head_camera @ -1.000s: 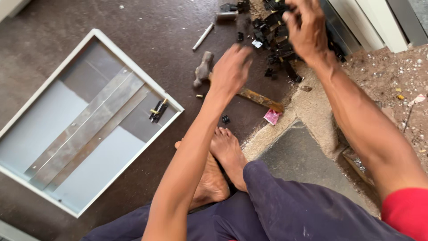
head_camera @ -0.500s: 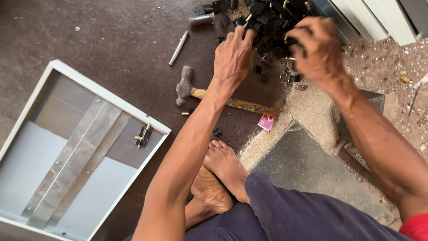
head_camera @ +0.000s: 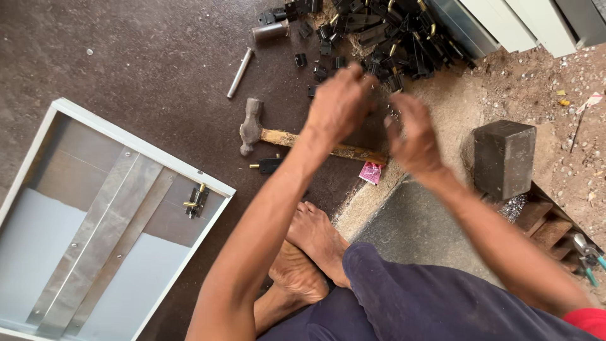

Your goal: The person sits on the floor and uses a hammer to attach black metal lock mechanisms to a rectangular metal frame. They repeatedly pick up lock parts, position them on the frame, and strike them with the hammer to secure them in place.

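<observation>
my left hand [head_camera: 338, 104] hung in the upper middle of the frame, its fingers curled inward and bunched; motion blur kept me from telling whether they pinched anything. my right hand [head_camera: 413, 136] hovered just to its right, fingers loosely bent and partly apart, and i could not tell if something small sat between them either. both were above the floor near the pile of small black parts [head_camera: 385, 38] at the top of the frame. the hammer [head_camera: 297, 136] lay on the floor under my left wrist, its head toward the left. a dark metal block [head_camera: 504, 158] stood at the right. the white framed panel [head_camera: 139, 148] lay at the lower left, and my bare feet [head_camera: 309, 252] rested at bottom centre.
</observation>
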